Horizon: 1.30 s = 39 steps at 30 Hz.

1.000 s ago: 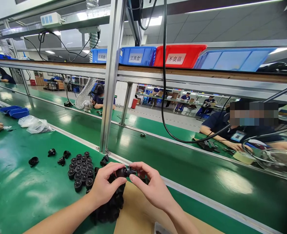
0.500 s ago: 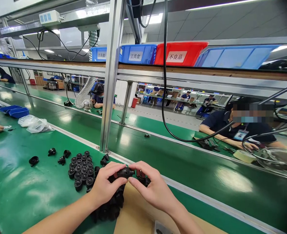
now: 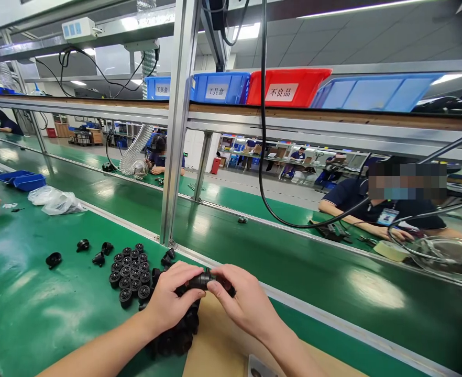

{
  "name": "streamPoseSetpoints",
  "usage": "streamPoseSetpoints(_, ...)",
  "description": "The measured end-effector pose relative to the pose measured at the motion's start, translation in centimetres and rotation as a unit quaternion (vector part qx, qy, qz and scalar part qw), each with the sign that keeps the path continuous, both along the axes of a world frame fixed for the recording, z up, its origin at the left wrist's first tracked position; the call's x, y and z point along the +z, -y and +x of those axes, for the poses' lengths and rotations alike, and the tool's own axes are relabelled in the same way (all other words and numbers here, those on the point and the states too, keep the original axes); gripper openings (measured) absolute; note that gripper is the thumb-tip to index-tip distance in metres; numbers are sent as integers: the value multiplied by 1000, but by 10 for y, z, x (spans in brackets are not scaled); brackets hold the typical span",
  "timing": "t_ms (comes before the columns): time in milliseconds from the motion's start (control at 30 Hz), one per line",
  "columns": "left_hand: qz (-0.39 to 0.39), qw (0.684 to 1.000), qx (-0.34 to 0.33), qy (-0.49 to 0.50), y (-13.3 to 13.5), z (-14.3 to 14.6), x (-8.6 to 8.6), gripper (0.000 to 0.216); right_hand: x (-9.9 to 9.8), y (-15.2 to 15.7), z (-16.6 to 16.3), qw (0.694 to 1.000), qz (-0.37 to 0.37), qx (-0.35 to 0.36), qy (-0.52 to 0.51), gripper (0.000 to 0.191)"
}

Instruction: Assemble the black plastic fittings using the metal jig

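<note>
A black cylindrical plastic part (image 3: pixel 199 281) lies level between my two hands. My left hand (image 3: pixel 171 297) is closed on its left end, thumb below and fingers above. My right hand (image 3: pixel 243 297) pinches its right end between thumb and index finger; fingers cover much of that end. Under and behind my left hand is a pile of black plastic parts (image 3: pixel 176 337), partly hidden by the wrist. Left of it stand rows of round black parts (image 3: pixel 131 272), ridged tops up. A brown cardboard sheet (image 3: pixel 215 340) lies below my right hand.
Several loose black parts (image 3: pixel 54 259) lie on the green bench (image 3: pixel 26 314). A metal post (image 3: pixel 176 131) rises ahead, and a black cable (image 3: pixel 263 157) hangs down. Blue trays (image 3: pixel 29 181) and a plastic bag (image 3: pixel 62 201) are at left. A co-worker (image 3: pixel 344 201) sits opposite.
My right hand has moved slightly left and closed over the right end of the black part. A small item on the conveyor has shifted a little right. Another person's hand at far left has drawn back.
</note>
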<state>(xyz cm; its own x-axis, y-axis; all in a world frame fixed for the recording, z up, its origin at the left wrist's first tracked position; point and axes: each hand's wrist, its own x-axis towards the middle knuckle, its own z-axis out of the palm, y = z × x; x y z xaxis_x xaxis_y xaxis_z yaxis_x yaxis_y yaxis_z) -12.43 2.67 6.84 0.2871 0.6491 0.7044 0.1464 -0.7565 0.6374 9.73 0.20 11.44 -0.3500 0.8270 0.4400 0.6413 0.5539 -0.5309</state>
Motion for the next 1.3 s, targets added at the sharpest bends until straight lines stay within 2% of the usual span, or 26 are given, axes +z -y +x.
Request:
streamPoseSetpoints(100,-6,1000,4,7,-1,0,0,42,2,1,2,998,27,43,22,33)
streamPoseSetpoints(167,-5,1000,-2,6,-2,-1,-1,42,1,1,2,997,38,39,59,18)
streamPoseSetpoints(200,-7,1000,-4,6,-2,-1,-1,43,-1,0,1,996,36,20,76,20)
streamPoseSetpoints(267,-17,1000,2,7,-3,-2,-2,46,-3,-1,1,996,14,-18,83,48)
streamPoseSetpoints(333,-41,999,17,8,-3,-3,-2,49,-3,-1,3,998,-13,-32,45,57)
streamPoseSetpoints(400,-68,997,24,6,-2,-3,-1,49,0,-2,8,999,-30,-13,-3,44)
streamPoseSetpoints(467,-85,996,22,6,-1,-3,-1,49,3,-3,14,999,-17,39,-7,26)
streamPoseSetpoints(567,-69,998,12,0,0,-2,-3,51,1,-6,16,990,50,127,27,43)
streamPoseSetpoints(633,-21,1000,11,-7,-1,-2,-5,54,-2,-7,12,989,63,133,28,34)
streamPoseSetpoints(733,94,995,18,-14,-4,-3,-8,58,-4,-5,2,997,-14,81,-9,15)
streamPoseSetpoints(800,146,989,24,-23,-5,-4,-9,61,-4,-4,-3,994,-76,60,-52,21)
streamPoseSetpoints(833,146,988,30,-28,-6,-5,-9,64,-4,-4,-4,991,-96,54,-73,25)
streamPoseSetpoints(900,92,994,38,-38,-6,-6,-8,68,-5,-5,-4,987,-116,45,-102,26)
streamPoseSetpoints(1000,8,999,23,-40,-6,-8,-7,60,-7,-8,-2,985,-125,44,-113,28)
streamPoseSetpoints(1133,55,998,6,-35,-6,-8,-8,58,-11,-11,0,980,-147,40,-124,32)
streamPoseSetpoints(1233,25,998,23,-55,-8,-9,-12,69,-13,-12,-2,977,-164,34,-130,34)
streamPoseSetpoints(1300,15,997,36,-73,-9,-8,-15,68,-16,-13,-3,976,-169,25,-132,35)
